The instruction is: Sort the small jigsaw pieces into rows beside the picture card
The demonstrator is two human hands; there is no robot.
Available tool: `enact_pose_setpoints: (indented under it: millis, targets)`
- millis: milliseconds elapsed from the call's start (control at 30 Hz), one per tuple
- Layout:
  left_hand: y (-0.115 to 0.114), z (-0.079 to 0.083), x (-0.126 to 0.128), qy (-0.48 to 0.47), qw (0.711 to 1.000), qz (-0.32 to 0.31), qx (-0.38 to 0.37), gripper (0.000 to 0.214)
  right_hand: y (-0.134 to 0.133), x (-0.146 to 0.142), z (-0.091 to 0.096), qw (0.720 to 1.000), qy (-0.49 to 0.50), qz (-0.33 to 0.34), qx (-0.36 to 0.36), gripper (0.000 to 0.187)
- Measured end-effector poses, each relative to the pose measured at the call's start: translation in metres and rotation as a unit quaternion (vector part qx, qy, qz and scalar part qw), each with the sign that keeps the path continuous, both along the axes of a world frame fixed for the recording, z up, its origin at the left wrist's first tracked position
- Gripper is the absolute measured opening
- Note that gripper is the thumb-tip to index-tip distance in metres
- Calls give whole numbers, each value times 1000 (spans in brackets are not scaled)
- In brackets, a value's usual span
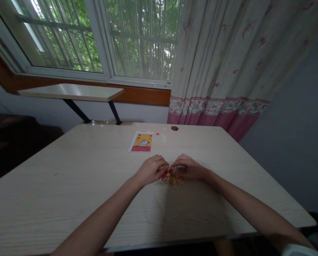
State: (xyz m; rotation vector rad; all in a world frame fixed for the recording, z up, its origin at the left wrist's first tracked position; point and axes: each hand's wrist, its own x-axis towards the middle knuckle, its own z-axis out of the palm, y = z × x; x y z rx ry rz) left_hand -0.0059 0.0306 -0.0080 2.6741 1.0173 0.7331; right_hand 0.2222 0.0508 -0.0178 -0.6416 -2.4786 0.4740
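A small heap of jigsaw puzzle pieces [172,180], mostly yellow with some red and plain tan ones, lies on the table between my hands. My left hand [153,169] curls in from the left, its fingers bent and pressed together at the heap's edge. Opposite it, my right hand [189,167] bends over the right side of the pieces with its fingers closed. The fingertips of both hands almost meet above the heap. Whatever they pinch is too small to make out.
A yellow and red picture card [143,142] with a white cartoon animal lies beyond my hands. Near it is a single red puzzle piece [157,134]. The pale wooden table [76,185] has a round cable hole [174,128] and a raised shelf [70,91] at the back left.
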Motion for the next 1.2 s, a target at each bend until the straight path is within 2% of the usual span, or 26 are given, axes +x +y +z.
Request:
enact_pose_setpoints:
  millis: [200,433,533,700,833,1033,1200]
  targets:
    - [-2,-2,3,20,1000,-22,-8,21,-4,-4,-4,999,29,-24,6,18]
    - [-3,-2,3,26,999,-34,-14,18,-4,-5,-5,997,50,-48,-18,15]
    - [-4,0,3,28,999,-39,-12,18,-5,-6,-4,993,60,-73,-76,15]
    - [-5,1,5,26,999,-39,-14,18,-7,-7,-2,968,72,-113,-213,19]
    - [-5,2,5,21,999,-39,-17,19,-7,-9,-2,956,86,-116,-255,20]
    - [-6,2,4,9,999,-31,-10,18,-4,-9,-5,952,93,-118,-266,21]
    - [-9,3,10,-21,1000,-9,-5,15,-3,-12,-6,958,94,-161,-220,17]
